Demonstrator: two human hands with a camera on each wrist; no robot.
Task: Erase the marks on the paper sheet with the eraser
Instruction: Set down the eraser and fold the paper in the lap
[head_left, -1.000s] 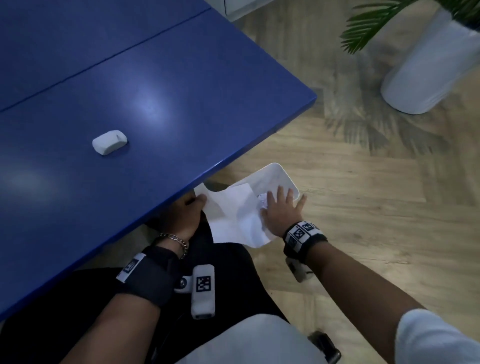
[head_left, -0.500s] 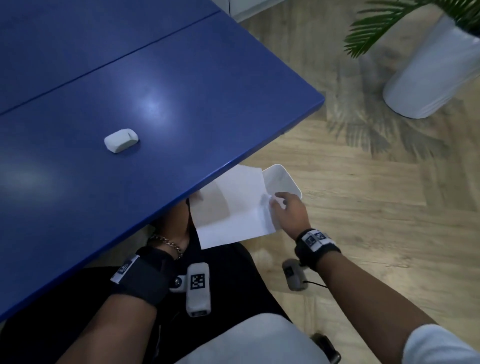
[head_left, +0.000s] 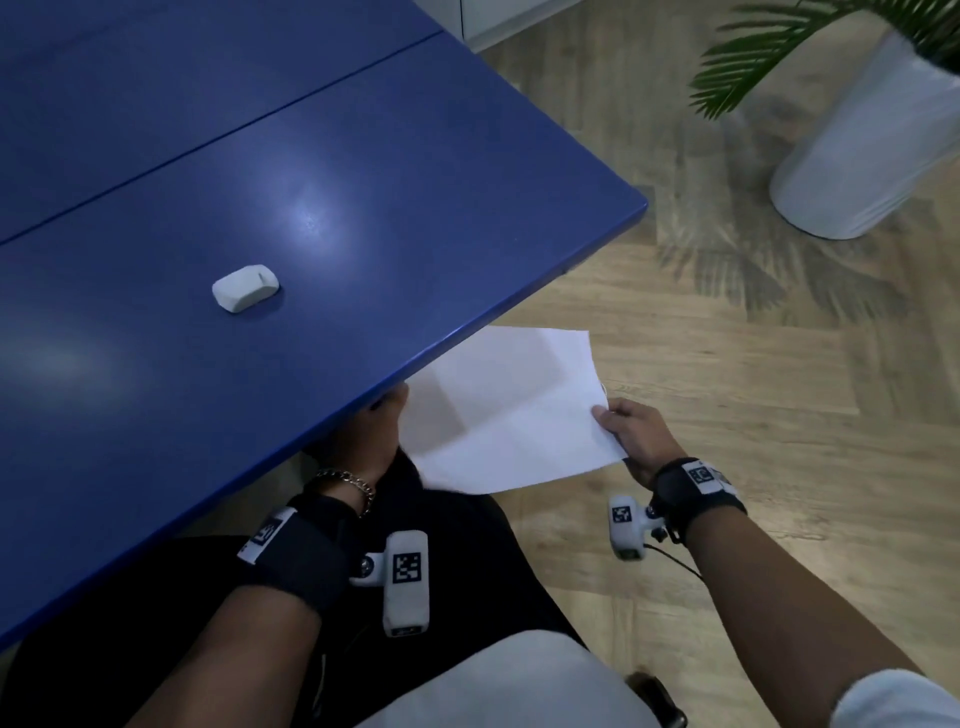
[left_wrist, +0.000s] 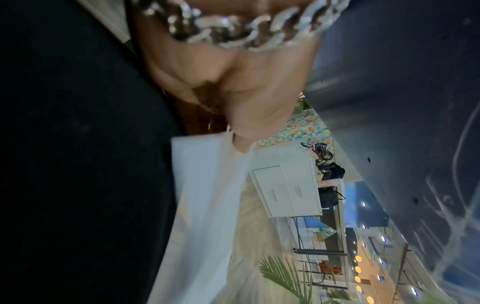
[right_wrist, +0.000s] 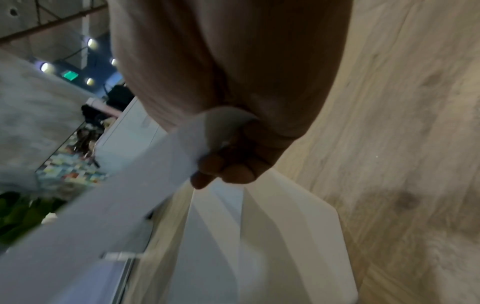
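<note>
While both hands (head_left: 636, 436) (head_left: 363, 441) pinch opposite edges of the paper sheet (head_left: 509, 410), each grip closed, it hangs below the tabletop (head_left: 415, 208) edge.

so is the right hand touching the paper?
Touching. Head view shows the right hand pinching the paper at its edge; right wrist view shows fingers under it.

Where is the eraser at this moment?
In the head view the eraser lies alone on the blue table, left of centre, away from both hands, which hold the paper below the table's edge.
</note>
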